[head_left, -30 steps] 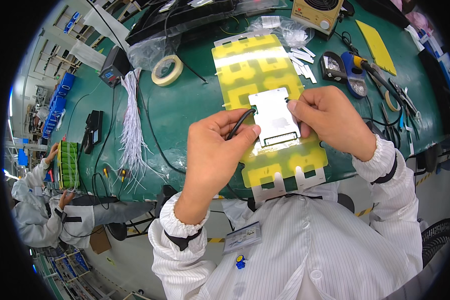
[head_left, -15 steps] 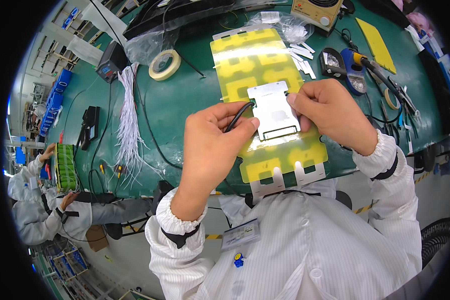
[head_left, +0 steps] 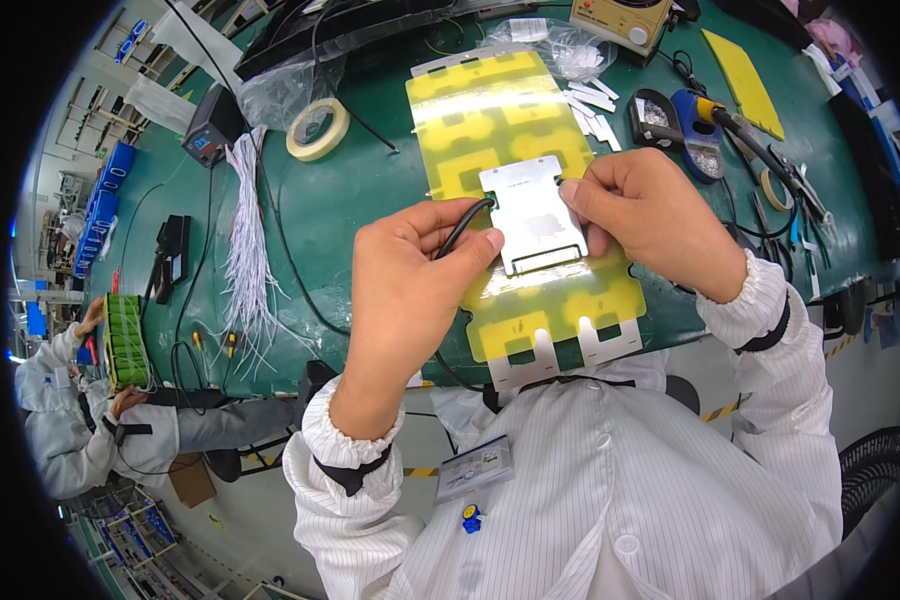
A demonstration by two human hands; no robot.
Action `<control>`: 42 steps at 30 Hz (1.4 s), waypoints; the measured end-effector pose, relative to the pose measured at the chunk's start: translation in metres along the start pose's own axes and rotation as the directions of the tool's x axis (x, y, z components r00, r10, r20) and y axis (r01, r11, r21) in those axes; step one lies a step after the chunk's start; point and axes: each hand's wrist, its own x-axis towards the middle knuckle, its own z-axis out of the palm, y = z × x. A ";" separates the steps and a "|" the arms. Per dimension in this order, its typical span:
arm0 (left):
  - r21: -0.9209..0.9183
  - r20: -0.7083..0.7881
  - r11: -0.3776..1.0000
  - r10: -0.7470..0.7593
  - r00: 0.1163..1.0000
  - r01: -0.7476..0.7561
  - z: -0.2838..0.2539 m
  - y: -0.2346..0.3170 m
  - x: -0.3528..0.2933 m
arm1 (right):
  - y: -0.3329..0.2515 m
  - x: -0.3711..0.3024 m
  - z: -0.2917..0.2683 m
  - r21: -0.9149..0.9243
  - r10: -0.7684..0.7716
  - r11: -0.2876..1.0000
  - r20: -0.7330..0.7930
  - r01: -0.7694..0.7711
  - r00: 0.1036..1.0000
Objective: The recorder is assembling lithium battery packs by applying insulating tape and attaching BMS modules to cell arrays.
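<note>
A flat silver metal-cased board (head_left: 535,215) lies over a long yellow translucent sheet (head_left: 485,130) on the bench, with a row of connector pins along its near edge. My left hand (head_left: 410,265) pinches the board's left side, thumb at the edge. A black cable (head_left: 460,234) runs from a notch there, where a bit of green shows, and passes between thumb and fingers. Closed on the opposite side is my right hand (head_left: 660,205), its thumb against the right edge near another notch. Its lower fingertips are partly hidden. Slotted pale metal tabs (head_left: 610,342) stick out from the sheet's near end.
A tape roll (head_left: 317,130) and a bundle of white wires (head_left: 250,240) lie left. White strips (head_left: 592,110), a soldering iron in its stand (head_left: 705,110), a yellow plate (head_left: 745,85) and hand tools sit right. Far left, a co-worker handles a green pack (head_left: 125,340).
The whole view has shifted slightly, so the bench and both hands appear a little further left. Both hands keep the same hold on the board.
</note>
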 end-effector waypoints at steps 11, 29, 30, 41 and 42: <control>0.002 -0.003 1.000 -0.006 1.000 0.006 0.000 0.001 -0.001 | -0.002 -0.001 0.000 0.007 0.014 1.000 0.004 -0.014 1.000; 0.020 -0.001 1.000 -0.010 1.000 0.010 0.000 0.001 0.000 | -0.001 -0.001 -0.001 -0.003 0.023 1.000 0.004 -0.023 1.000; 0.019 -0.003 1.000 -0.007 1.000 0.007 0.000 0.001 0.000 | -0.002 -0.001 -0.001 -0.006 0.024 1.000 0.005 -0.024 1.000; 0.042 0.001 0.999 -0.003 1.000 0.003 -0.001 0.000 0.001 | -0.001 -0.002 0.002 -0.005 -0.002 1.000 -0.029 0.002 1.000; 0.039 -0.001 0.999 -0.002 1.000 0.002 0.000 0.000 0.000 | -0.001 -0.002 0.002 -0.008 -0.001 1.000 -0.031 0.001 1.000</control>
